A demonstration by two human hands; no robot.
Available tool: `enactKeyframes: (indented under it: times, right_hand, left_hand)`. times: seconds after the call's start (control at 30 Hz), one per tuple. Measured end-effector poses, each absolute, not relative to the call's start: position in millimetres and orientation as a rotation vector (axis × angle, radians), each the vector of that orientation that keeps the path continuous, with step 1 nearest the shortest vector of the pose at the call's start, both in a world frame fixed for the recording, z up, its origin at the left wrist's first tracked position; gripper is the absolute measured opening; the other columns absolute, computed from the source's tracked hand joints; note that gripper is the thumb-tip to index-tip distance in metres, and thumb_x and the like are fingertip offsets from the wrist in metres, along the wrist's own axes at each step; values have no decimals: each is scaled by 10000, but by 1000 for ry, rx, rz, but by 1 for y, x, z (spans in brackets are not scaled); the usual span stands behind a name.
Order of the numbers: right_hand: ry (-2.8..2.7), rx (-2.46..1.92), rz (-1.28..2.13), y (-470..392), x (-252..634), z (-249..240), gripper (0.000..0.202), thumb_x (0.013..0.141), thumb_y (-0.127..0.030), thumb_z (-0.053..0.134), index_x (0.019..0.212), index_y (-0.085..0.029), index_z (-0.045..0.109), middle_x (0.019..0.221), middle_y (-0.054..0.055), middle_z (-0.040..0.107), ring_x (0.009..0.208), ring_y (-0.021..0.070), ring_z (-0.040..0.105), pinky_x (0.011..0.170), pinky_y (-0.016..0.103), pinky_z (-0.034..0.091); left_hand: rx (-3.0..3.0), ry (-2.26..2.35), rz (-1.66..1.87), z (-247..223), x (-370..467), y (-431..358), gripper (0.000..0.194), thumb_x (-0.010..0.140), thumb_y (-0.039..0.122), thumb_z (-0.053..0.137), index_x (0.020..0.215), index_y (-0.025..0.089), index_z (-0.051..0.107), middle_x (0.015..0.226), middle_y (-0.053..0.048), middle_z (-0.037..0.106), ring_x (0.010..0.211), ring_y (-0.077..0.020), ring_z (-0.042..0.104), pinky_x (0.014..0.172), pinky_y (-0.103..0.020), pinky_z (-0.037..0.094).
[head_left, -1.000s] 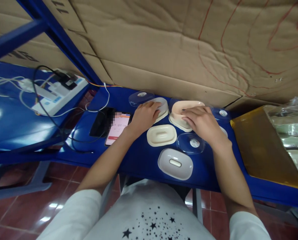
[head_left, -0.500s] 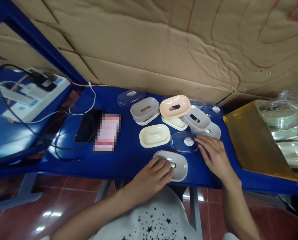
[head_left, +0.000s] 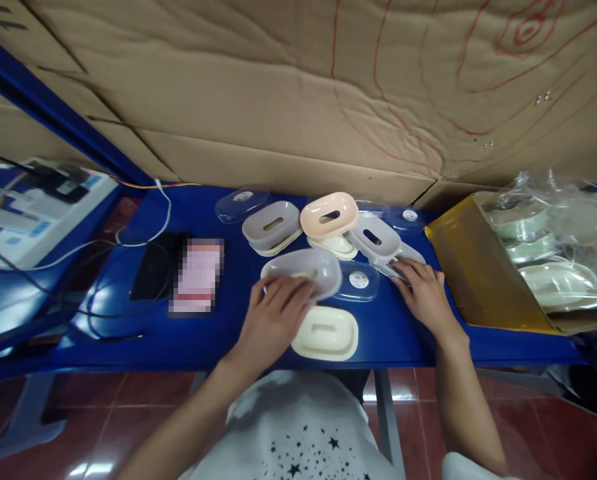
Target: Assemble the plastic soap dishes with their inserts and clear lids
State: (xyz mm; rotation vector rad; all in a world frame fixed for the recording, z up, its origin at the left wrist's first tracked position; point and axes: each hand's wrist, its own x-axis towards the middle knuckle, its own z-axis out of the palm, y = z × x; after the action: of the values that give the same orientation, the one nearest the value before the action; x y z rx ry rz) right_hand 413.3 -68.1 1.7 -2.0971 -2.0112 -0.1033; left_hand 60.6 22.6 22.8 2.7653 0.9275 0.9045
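My left hand [head_left: 277, 313] grips a grey soap dish tray [head_left: 327, 270], tilted and raised above the table, partly over a cream piece. Just in front of it lies a cream soap dish base [head_left: 325, 335] with a raised ridge in its middle. My right hand [head_left: 424, 297] has its fingers closed on the edge of a grey soap dish base [head_left: 411, 253] at the right of the group. Between the hands rests a clear lid [head_left: 361, 280] with a round sticker. Behind are a peach tray [head_left: 328, 228] and grey trays [head_left: 271, 237] [head_left: 375, 247], stacked on other pieces.
An open cardboard box [head_left: 458, 260] at the right holds bagged soap dishes [head_left: 561, 283]. Left of the dishes lie a blurred-out pink rectangle [head_left: 198, 277] and a black flat object [head_left: 151, 270]. Cables trail from a power strip [head_left: 53, 210]. Cardboard [head_left: 238, 100] stands behind the blue table [head_left: 258, 343].
My left hand has lifted the grey tray off the front cream base and moved it back and left. My right hand has left the clear lid and gone to the grey base behind it.
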Motion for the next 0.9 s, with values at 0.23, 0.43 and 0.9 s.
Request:
enactKeyframes:
  times: [0.23, 0.43, 0.9]
  right_hand:
    - [-1844, -2130, -168, -62, 426, 7, 405, 1139, -449, 412, 1384, -236, 654, 1293, 135, 769, 1148, 330, 652, 940, 459, 413]
    - [-1418, -2294, -392, -57, 437, 1, 479, 1123, -464, 375, 1350, -165, 673, 1198, 186, 778, 1013, 349, 650, 886, 459, 422]
    - [-1479, -2273, -517, -61, 406, -16, 401, 1072, -278, 474, 1433, -181, 619, 1382, 167, 715, 1199, 355, 614, 941, 474, 428]
  left_hand:
    - [2808, 1007, 856, 5, 62, 40, 319, 1073, 127, 556, 1378, 175, 634, 1459, -174, 652, 1373, -331, 616, 1206, -566, 443]
    - [2856, 486, 595, 3, 63, -27, 368, 1112, 439, 575, 1424, 252, 631, 1572, -114, 596, 1432, -309, 566, 1311, -600, 290]
    - [2638, 637, 840, 17, 78, -10, 151, 1093, 360, 640, 1145, 226, 685, 1327, -84, 726, 1183, -256, 680, 1059, -463, 502]
